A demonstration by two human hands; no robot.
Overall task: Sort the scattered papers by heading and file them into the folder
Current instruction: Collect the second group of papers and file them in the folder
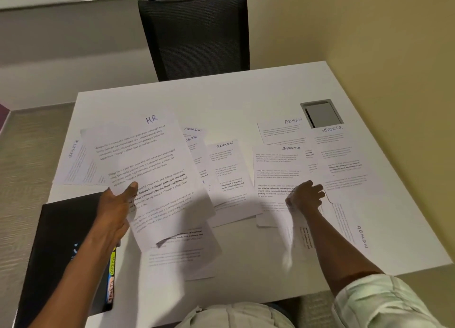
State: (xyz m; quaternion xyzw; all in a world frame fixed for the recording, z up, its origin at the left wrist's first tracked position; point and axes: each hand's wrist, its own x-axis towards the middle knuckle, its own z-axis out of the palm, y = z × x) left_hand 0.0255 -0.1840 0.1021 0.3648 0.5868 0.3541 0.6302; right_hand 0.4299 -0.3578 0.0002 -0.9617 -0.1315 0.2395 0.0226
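My left hand (115, 204) grips a sheet headed HR (152, 160) by its lower left edge, thumb on top, and holds it raised over the table. My right hand (306, 196) pinches the edge of a blurred sheet (294, 231) that hangs down beneath it. Scattered sheets lie flat on the white table (234, 98): ADMIN papers (227, 170) in the middle, another ADMIN sheet (283, 130) at the back right, SPORTS papers (275, 170) under my right hand and a SPORTS sheet (76, 162) at the far left. A black folder (64, 249) with coloured tabs (112, 276) lies at the front left.
A black mesh chair (197, 32) stands behind the table's far edge. A grey cable hatch (321, 113) is set into the tabletop at the back right. An ADMIN sheet (354, 229) lies sideways near the right edge. Another sheet (182, 251) lies in front of me.
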